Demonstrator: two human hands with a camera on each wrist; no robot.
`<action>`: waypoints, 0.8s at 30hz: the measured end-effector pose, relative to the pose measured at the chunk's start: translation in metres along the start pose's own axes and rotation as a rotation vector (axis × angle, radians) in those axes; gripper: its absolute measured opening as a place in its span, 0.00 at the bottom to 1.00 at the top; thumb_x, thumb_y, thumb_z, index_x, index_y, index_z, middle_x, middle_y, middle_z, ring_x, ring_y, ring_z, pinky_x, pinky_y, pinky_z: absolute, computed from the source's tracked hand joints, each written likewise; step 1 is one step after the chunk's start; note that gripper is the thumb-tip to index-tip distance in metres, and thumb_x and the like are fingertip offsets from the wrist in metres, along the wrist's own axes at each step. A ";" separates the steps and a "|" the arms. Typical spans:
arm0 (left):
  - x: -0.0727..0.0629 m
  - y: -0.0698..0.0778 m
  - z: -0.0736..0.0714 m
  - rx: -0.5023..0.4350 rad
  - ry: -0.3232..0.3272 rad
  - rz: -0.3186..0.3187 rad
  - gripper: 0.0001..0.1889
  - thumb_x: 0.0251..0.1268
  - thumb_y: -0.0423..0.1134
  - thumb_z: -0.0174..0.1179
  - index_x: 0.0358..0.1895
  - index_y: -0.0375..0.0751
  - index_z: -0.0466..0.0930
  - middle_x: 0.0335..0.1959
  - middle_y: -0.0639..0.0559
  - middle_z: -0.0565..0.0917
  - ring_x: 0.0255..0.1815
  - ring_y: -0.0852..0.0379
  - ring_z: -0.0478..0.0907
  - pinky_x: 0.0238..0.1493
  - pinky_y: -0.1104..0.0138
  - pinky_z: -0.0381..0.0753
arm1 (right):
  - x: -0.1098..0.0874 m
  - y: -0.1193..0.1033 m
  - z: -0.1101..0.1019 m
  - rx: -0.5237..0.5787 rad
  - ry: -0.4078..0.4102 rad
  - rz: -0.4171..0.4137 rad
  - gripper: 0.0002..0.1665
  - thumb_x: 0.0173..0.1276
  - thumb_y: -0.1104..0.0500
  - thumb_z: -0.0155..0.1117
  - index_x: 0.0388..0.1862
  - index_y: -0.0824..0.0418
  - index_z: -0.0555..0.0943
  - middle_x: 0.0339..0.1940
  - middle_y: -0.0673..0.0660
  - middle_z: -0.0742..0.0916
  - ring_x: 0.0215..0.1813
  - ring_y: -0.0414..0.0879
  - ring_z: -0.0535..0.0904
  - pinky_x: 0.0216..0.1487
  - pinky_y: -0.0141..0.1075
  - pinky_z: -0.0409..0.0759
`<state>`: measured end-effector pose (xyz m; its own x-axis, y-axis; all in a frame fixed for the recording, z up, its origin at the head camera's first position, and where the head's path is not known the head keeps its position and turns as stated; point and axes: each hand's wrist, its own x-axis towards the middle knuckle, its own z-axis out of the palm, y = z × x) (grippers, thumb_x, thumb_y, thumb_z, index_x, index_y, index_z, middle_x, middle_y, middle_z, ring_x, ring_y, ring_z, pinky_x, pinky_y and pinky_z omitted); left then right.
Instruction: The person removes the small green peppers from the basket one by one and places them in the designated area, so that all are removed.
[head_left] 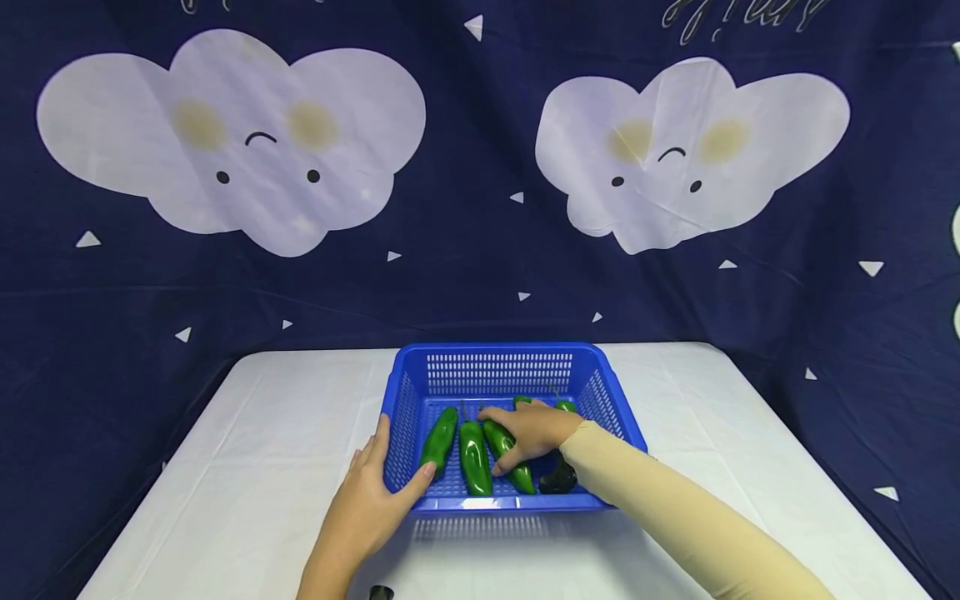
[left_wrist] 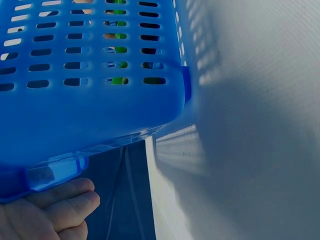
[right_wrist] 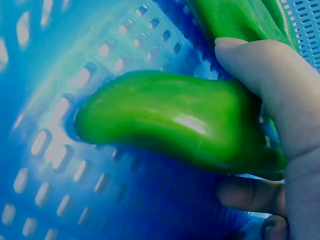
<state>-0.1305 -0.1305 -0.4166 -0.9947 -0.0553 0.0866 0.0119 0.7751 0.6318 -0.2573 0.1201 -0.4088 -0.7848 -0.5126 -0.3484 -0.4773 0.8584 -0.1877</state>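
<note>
A blue plastic basket (head_left: 480,503) with slotted walls stands on the white-covered table and holds several green peppers. My left hand (head_left: 367,492) grips its left rim near the front corner, thumb over the edge; some fingers curl under the rim in the left wrist view. Inside the basket, my right hand (head_left: 536,429) holds a shiny green pepper (right_wrist: 160,122) between thumb and fingers, its far end hidden by the hand. To the left lie a second pepper (head_left: 474,458) and a third pepper (head_left: 440,440), side by side and apart from the hand.
More green peppers (head_left: 566,406) show partly behind my right hand. A black object (head_left: 558,477) sits below the right wrist, and another black piece (head_left: 381,592) is at the front edge of view. Behind the table (head_left: 300,417) hangs a dark blue cloud-print cloth (head_left: 480,283).
</note>
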 end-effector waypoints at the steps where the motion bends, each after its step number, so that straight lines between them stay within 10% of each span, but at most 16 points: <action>1: 0.000 0.000 0.000 0.000 0.000 0.001 0.55 0.62 0.72 0.55 0.81 0.42 0.42 0.77 0.33 0.59 0.76 0.28 0.54 0.73 0.36 0.57 | 0.000 0.000 0.000 0.003 -0.001 0.003 0.54 0.50 0.26 0.70 0.75 0.32 0.60 0.71 0.64 0.75 0.73 0.68 0.65 0.65 0.67 0.69; 24: 0.000 0.000 0.000 0.009 -0.005 -0.007 0.55 0.62 0.72 0.54 0.81 0.43 0.42 0.77 0.33 0.59 0.75 0.25 0.53 0.71 0.32 0.59 | -0.001 -0.005 0.002 -0.058 -0.013 0.042 0.66 0.31 0.21 0.76 0.72 0.35 0.61 0.60 0.59 0.82 0.60 0.55 0.74 0.62 0.56 0.76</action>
<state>-0.1305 -0.1302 -0.4166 -0.9953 -0.0576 0.0781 0.0039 0.7805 0.6252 -0.2533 0.1161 -0.4094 -0.7994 -0.4756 -0.3672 -0.4668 0.8763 -0.1190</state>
